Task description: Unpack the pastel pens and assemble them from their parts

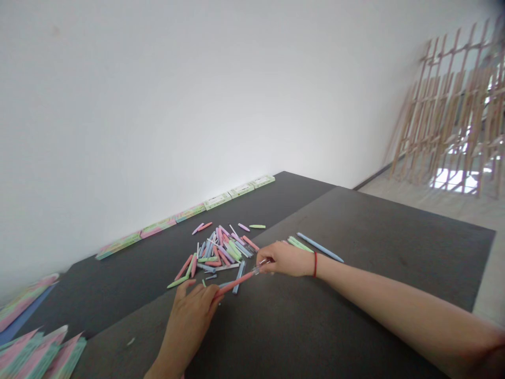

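A coral-pink pen [239, 282] stretches between my two hands above the dark table. My left hand [194, 308] is closed on its barrel end. Fingers pinched, my right hand [282, 259] grips the other end, where a clear part with a metal-looking clip shows; its exact shape is partly hidden by the fingers. Just beyond both hands lies a loose pile of pen parts [221, 247] in pink, green, blue and purple. Beside my right wrist are a blue pen [320, 247] and light green pens [300, 243], partly covered by the hand.
A row of flat pastel boxes [189, 212] lies along the wall at the table's back edge. Pink and green packages [41, 352] are stacked at the lower left, with more packaging [27, 300] behind. Wooden racks [453, 110] lean at the far right, beyond the dark table [394, 252].
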Demonstrator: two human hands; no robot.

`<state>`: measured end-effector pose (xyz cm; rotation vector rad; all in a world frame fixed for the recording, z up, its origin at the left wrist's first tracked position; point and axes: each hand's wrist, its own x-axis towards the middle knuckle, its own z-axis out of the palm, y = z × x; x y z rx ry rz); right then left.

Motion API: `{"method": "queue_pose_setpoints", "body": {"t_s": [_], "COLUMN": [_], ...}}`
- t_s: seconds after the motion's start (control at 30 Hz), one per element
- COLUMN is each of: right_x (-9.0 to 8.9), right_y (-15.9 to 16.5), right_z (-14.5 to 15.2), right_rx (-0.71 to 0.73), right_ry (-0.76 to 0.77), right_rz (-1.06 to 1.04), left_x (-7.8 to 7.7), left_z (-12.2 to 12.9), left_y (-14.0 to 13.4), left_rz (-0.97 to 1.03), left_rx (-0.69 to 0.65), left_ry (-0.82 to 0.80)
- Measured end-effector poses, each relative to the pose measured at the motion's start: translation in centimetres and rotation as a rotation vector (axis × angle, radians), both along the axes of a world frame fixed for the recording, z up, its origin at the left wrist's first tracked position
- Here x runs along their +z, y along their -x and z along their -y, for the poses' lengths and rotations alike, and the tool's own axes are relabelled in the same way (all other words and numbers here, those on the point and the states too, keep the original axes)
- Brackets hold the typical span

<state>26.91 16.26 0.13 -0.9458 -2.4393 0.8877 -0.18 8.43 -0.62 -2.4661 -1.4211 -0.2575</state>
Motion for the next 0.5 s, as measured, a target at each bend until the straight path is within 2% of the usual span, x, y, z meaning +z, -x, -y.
{"method": "queue_pose_setpoints", "body": {"t_s": [0.23, 0.37, 0.5], "right_x": [-0.01, 0.21, 0.36], "right_y": [-0.37, -0.29, -0.51], "right_z": [-0.31, -0.23, -0.51], "right_rx": [-0.040, -0.027, -0.033], "right_ry": [0.001, -0.040, -0.018], "right_rz": [0.005, 0.025, 0.030], "left_x": [-0.70, -0.71, -0.60], "left_z": [-0.47, -0.51, -0.49], "left_y": [0.75, 0.87, 1.04], "left_rz": [0.005, 0.013, 0.036], "left_rx": [-0.014, -0.012, -0.012], "left_ry": [-0.059, -0.053, -0.052]}}
